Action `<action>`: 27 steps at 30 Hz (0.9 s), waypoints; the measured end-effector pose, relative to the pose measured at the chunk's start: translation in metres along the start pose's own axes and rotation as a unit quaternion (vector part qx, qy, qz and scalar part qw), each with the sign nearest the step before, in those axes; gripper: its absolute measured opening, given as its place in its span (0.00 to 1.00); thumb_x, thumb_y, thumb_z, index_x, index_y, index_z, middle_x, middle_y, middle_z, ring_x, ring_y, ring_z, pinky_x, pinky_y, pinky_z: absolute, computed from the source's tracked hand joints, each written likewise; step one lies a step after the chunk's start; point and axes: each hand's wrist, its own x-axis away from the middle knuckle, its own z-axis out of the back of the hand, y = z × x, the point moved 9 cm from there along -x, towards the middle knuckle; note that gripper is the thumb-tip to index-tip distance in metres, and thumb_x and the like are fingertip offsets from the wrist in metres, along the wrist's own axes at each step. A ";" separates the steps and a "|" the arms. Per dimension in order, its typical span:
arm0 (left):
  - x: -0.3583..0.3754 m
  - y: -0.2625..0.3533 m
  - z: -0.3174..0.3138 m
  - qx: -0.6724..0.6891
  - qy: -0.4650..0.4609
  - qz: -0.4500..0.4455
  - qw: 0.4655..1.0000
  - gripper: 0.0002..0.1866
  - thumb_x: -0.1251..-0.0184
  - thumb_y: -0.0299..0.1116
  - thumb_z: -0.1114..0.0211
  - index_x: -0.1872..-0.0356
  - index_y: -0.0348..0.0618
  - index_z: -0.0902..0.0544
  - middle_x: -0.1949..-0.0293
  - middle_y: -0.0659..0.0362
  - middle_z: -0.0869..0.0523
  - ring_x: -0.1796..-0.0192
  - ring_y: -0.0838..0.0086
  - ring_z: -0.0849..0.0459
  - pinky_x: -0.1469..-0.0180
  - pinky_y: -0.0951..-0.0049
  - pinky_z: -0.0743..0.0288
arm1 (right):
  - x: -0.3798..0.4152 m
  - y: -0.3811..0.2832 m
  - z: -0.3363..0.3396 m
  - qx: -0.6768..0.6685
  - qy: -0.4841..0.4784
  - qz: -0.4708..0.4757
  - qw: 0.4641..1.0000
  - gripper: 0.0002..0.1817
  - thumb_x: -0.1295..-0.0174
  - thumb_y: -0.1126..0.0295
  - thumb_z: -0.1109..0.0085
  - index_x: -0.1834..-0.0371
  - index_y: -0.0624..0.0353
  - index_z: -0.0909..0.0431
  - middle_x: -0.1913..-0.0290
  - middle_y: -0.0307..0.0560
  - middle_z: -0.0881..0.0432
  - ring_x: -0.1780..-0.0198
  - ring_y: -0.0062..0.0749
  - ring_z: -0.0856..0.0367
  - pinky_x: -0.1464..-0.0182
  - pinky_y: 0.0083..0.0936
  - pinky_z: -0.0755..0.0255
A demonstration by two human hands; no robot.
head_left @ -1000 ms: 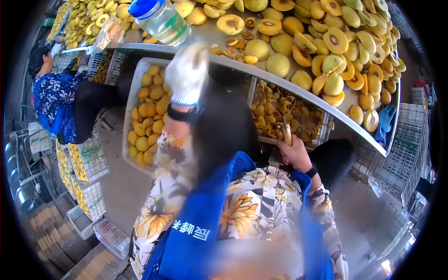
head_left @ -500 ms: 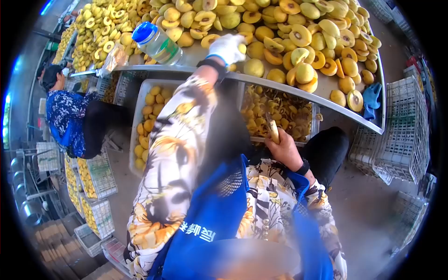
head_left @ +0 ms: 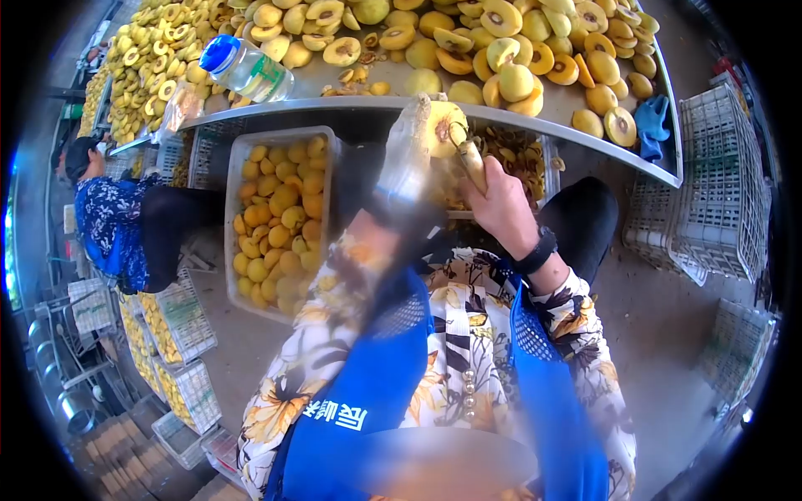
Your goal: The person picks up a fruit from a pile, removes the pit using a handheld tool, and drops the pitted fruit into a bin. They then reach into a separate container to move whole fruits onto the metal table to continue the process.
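In a white glove, my left hand is closed round a halved yellow fruit, its cut face turned to the right. My bare right hand grips the pale handle of a small pitting tool. The thin metal end of this tool touches the cut face near its middle. Both hands are at the near edge of a metal-rimmed table heaped with halved fruit. Under them, partly hidden, stands a crate of brown and yellow scraps.
A white crate of yellow fruit stands at the left, with a seated co-worker beyond it. The table holds a blue-capped bottle and a blue glove. Stacked wire-like crates rise at the right.
My left hand has come back from the fruit pile to above the table's near edge, now with a halved fruit. My right hand has risen, bringing the tool to that fruit.
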 end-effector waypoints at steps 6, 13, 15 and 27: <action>0.007 0.007 -0.021 -0.049 0.020 -0.042 0.998 0.24 0.29 0.47 0.50 0.56 0.32 0.21 0.63 0.56 0.17 0.60 0.76 0.20 0.58 0.79 0.27 | 0.008 0.013 0.000 -0.015 0.020 -0.030 0.999 0.15 0.43 0.66 0.42 0.64 0.65 0.35 0.73 0.67 0.25 0.65 0.64 0.25 0.66 0.44 0.31; 0.003 0.012 -0.026 -0.195 -0.053 -0.024 0.979 0.28 0.29 0.52 0.53 0.57 0.31 0.21 0.65 0.57 0.16 0.64 0.77 0.19 0.60 0.78 0.26 | 0.013 0.002 -0.003 -0.029 -0.014 0.010 0.999 0.14 0.42 0.69 0.45 0.62 0.67 0.35 0.72 0.69 0.25 0.65 0.65 0.27 0.66 0.46 0.32; 0.000 0.010 -0.025 -0.242 -0.114 0.002 0.964 0.31 0.30 0.55 0.55 0.56 0.32 0.21 0.65 0.57 0.16 0.66 0.77 0.19 0.61 0.78 0.26 | 0.013 0.004 -0.009 -0.018 -0.034 0.010 0.999 0.13 0.42 0.69 0.46 0.62 0.68 0.35 0.74 0.67 0.25 0.68 0.63 0.26 0.68 0.44 0.31; 0.020 0.009 -0.020 0.054 0.101 -0.051 0.992 0.06 0.38 0.28 0.38 0.66 0.35 0.22 0.79 0.59 0.22 0.80 0.78 0.25 0.78 0.80 0.32 | 0.025 0.014 -0.042 -0.303 -0.126 -0.267 0.906 0.05 0.39 0.72 0.51 0.64 0.60 0.35 0.84 0.36 0.35 0.90 0.18 0.40 0.90 0.18 0.44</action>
